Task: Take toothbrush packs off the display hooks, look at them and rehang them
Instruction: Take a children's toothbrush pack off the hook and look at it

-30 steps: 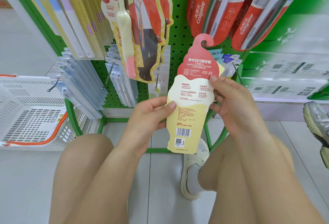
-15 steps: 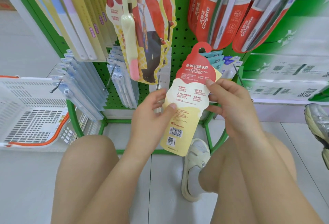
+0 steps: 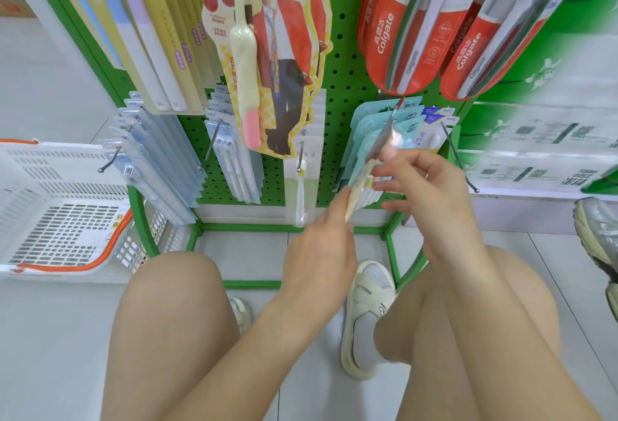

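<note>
An ice-cream-shaped toothbrush pack (image 3: 384, 150) with a red top is held between both hands, turned edge-on to me so only its thin side and blurred face show. My left hand (image 3: 317, 253) holds its lower edge with thumb and fingers. My right hand (image 3: 424, 186) pinches its middle from the right. The pack sits in front of teal packs (image 3: 368, 126) hanging on the green pegboard (image 3: 344, 63). More packs of the same kind, printed with a person in a red jacket (image 3: 277, 53), hang above left.
Red Colgate packs (image 3: 418, 29) hang upper right, clear blue packs (image 3: 157, 153) lower left. A bare hook (image 3: 459, 156) juts out at right. A white basket (image 3: 60, 206) stands left of the rack's green frame (image 3: 250, 228). My knees and shoes are below; another person's shoe (image 3: 598, 236) is at right.
The pack has been rotated from showing its back label to edge-on and has moved up and right toward the teal packs. Both hands followed it.
</note>
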`<state>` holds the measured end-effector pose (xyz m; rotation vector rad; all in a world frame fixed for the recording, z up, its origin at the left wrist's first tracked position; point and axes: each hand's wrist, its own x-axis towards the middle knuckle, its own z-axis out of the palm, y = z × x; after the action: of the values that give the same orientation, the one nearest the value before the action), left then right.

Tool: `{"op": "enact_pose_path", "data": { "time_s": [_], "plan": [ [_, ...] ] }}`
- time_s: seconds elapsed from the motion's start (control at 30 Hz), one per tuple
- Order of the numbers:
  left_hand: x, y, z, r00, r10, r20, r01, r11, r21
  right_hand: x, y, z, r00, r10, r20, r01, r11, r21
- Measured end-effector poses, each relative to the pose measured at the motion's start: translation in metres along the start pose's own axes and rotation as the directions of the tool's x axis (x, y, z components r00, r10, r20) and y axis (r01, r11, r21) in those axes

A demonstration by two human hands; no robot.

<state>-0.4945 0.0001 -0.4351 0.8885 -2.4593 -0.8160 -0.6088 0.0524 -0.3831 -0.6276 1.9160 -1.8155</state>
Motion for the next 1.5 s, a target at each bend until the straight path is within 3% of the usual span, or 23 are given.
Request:
{"op": "enact_pose_path", "data": {
  "time_s": [0.13, 0.27, 0.33, 0.47, 0.6, 0.8, 0.87, 0.97, 1.1, 1.27, 1.5],
  "plan": [
    [0.008, -0.007, -0.008, 0.987, -0.146, 0.07, 0.162, 0.908, -0.385, 0.005, 0.0, -0.003, 0.989, -0.035, -0.144, 0.042, 0.998, 0.044],
    [0.013, -0.008, -0.02, 0.937, -0.23, 0.264, 0.351, 0.63, -0.693, 0.011, 0.006, -0.008, 0.981, 0.0, -0.194, 0.029, 0.989, 0.147],
    [0.014, -0.011, -0.023, 0.918, -0.203, 0.342, 0.397, 0.517, -0.758, 0.015, 0.009, -0.01, 0.989, 0.03, -0.145, -0.006, 0.987, 0.16],
    [0.015, -0.014, -0.021, 0.913, -0.17, 0.372, 0.407, 0.454, -0.792, 0.015, 0.012, -0.011, 0.996, 0.036, -0.081, -0.019, 0.979, 0.203],
    [0.014, -0.012, -0.018, 0.918, -0.157, 0.364, 0.394, 0.463, -0.794, 0.009, 0.004, -0.009, 0.984, -0.07, -0.164, 0.106, 0.968, 0.225],
    [0.013, -0.001, -0.034, 0.929, -0.105, 0.356, 0.328, 0.68, -0.656, -0.005, -0.023, -0.003, 0.969, -0.229, -0.091, 0.244, 0.941, 0.233],
    [0.015, 0.005, -0.052, 0.966, -0.084, 0.242, 0.217, 0.771, -0.599, -0.007, -0.039, -0.002, 0.954, -0.291, -0.071, 0.299, 0.925, 0.236],
    [0.015, 0.019, -0.091, 0.986, -0.112, -0.122, 0.047, 0.896, -0.441, -0.009, -0.07, 0.001, 0.93, -0.356, -0.089, 0.366, 0.892, 0.266],
    [0.012, 0.043, -0.145, 0.896, -0.08, -0.437, -0.188, 0.823, -0.536, -0.009, -0.108, 0.008, 0.884, -0.442, -0.153, 0.467, 0.846, 0.257],
    [0.025, 0.059, -0.193, 0.788, -0.055, -0.613, -0.353, 0.775, -0.524, 0.001, -0.146, 0.018, 0.834, -0.514, -0.199, 0.551, 0.791, 0.268],
    [0.059, 0.072, -0.223, 0.73, -0.036, -0.683, -0.393, 0.794, -0.463, 0.03, -0.176, 0.041, 0.844, -0.501, -0.195, 0.536, 0.804, 0.257]
  ]
}}
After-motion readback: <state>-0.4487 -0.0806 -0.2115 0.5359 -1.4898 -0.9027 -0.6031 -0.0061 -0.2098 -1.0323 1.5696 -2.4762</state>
